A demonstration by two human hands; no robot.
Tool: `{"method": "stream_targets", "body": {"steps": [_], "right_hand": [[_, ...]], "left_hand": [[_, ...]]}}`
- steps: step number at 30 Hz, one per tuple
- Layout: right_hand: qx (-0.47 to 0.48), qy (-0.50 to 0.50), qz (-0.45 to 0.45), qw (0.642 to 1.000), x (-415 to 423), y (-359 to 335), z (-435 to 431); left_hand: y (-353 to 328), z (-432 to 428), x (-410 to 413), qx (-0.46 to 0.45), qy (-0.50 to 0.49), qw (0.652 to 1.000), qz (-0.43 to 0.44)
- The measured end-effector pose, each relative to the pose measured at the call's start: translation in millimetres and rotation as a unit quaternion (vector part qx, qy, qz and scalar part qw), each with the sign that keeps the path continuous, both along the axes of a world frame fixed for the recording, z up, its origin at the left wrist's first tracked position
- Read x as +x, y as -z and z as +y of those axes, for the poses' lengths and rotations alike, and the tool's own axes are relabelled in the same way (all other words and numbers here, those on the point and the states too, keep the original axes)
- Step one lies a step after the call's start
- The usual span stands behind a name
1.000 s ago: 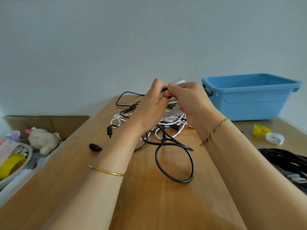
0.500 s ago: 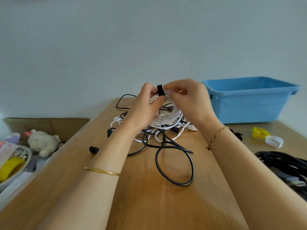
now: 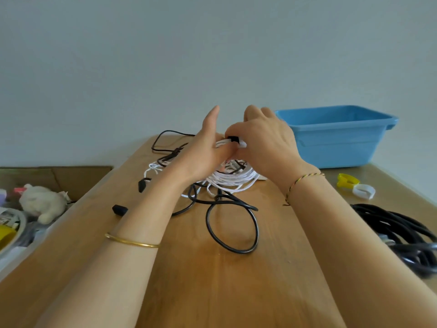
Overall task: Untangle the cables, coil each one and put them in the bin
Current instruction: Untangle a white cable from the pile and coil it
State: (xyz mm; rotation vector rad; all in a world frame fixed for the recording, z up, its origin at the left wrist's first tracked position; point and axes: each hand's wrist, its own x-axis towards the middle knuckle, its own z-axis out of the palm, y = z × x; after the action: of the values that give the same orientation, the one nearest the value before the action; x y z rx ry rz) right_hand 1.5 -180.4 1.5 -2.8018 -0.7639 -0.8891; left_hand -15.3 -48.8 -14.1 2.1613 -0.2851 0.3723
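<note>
A white cable coil [image 3: 233, 179] is lifted a little off the wooden table [image 3: 212, 280], over a tangle of black cable [image 3: 233, 223]. My left hand [image 3: 203, 152] holds the coil from the left with its thumb raised. My right hand [image 3: 264, 143] pinches a black strap [image 3: 233, 139] wrapped around the coil's top. The blue bin [image 3: 335, 136] stands at the back right, behind my right hand.
A thick black cable bundle [image 3: 402, 235] lies at the right edge. Yellow and white straps [image 3: 354, 185] lie near the bin. Small black plugs [image 3: 119, 209] lie left of the tangle. A cardboard box with a plush toy [image 3: 42, 202] sits left of the table.
Both hands have stayed at the white coil. My right hand has come down over the black strap at the coil's top, and my left thumb has lifted.
</note>
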Motion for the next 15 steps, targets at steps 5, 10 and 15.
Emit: {"method": "stream_targets", "body": {"steps": [5, 10, 15], "right_hand": [[-0.045, 0.009, 0.03, 0.998, -22.2, -17.6, -46.8], [-0.099, 0.017, 0.121, 0.988, -37.6, -29.8, -102.0], [-0.163, 0.084, 0.258, 0.948, -44.5, -39.5, -147.9]], "left_hand": [[0.7, -34.7, -10.1, -0.078, 0.086, 0.992, 0.041], [9.5, -86.4, -0.1, -0.253, 0.259, 0.915, 0.18], [13.9, -142.7, -4.6, -0.354, 0.287, 0.835, 0.307]]}}
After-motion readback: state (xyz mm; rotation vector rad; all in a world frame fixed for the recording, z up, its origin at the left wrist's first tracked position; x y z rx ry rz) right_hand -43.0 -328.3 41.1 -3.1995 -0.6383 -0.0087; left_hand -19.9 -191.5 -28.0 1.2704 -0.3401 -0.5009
